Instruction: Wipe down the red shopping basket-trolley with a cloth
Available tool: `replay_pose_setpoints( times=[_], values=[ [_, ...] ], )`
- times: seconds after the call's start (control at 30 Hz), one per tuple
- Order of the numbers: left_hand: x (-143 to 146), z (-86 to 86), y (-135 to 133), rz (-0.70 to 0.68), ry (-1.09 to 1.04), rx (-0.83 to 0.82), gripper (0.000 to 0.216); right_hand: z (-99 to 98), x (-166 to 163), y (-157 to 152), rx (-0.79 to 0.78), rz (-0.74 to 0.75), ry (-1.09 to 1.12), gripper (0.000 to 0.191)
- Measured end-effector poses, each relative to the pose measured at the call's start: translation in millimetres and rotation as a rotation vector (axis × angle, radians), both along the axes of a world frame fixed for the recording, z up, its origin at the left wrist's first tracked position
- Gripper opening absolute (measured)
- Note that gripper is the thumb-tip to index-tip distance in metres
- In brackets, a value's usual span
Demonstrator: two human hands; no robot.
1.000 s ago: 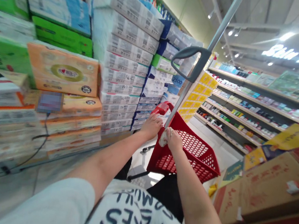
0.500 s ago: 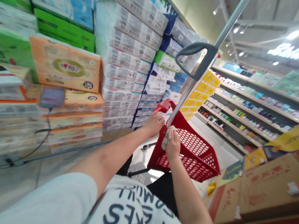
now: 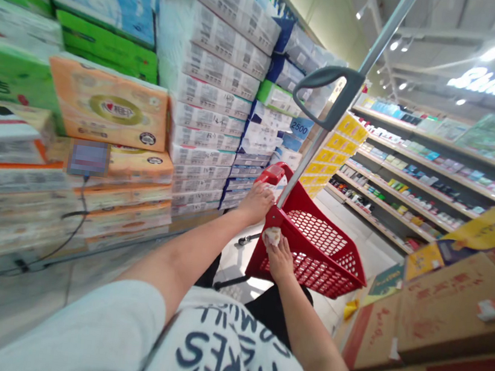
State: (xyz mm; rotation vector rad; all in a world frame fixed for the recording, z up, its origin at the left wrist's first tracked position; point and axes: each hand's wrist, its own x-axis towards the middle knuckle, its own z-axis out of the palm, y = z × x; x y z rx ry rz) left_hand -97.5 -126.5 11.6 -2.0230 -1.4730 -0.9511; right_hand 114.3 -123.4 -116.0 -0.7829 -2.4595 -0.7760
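A red plastic shopping basket [image 3: 330, 252] with perforated sides stands tilted in front of me. A metal pole [image 3: 312, 154] with a grey loop handle [image 3: 327, 97] rises from its near end. My left hand [image 3: 256, 203] is closed over the basket's near left corner, below a raised red part [image 3: 271, 174]; its fingertips are partly hidden. My right hand [image 3: 281, 259] presses a crumpled whitish cloth [image 3: 272, 235] against the outer face of the near end, fingers laid over the cloth. Wheels and dark legs [image 3: 231, 282] show beneath the basket.
Stacked tissue packs [image 3: 112, 108] and tall white packages [image 3: 213, 99] stand on the left. A blurred device [image 3: 89, 157] with a cable lies among the packs. Cardboard boxes [image 3: 454, 310] fill the right side. Stocked shelves [image 3: 413, 177] line the back.
My right hand and the cloth have moved down the basket's near face, away from the pole's base. My left hand has stayed at the corner.
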Motion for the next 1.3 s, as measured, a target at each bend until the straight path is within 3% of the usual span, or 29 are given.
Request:
replay_pose_setpoints(
  times=[0.33, 0.57, 0.9, 1.07, 1.17, 1.3],
  values=[
    [0.9, -1.6, 0.0, -0.003, -0.008, 0.019, 0.026, 10.5, -11.6, 5.3, -0.071, 0.143, -0.163, 0.047],
    [1.0, -1.0, -0.9, -0.007, -0.018, 0.013, 0.024, 27.0, -17.9, 0.8, -0.099, 0.111, -0.117, 0.049],
    [1.4, -0.1, -3.0, -0.020, -0.025, 0.000, 0.025, 16.3, -30.4, -11.0, -0.308, 0.121, -0.232, 0.040],
    [3.7, 0.4, -6.8, -0.012, -0.034, -0.027, 0.023, -5.1, -35.6, -16.6, -0.417, 0.100, -0.328, 0.021],
    [5.0, 0.3, -9.2, -0.011, -0.030, -0.018, 0.023, -10.7, -37.2, -17.0, -0.382, 0.098, -0.260, 0.024],
    [5.8, 1.8, -10.9, 0.002, -0.028, -0.025, 0.026, -1.0, -34.8, -13.9, -0.328, 0.100, -0.236, 0.031]
  ],
)
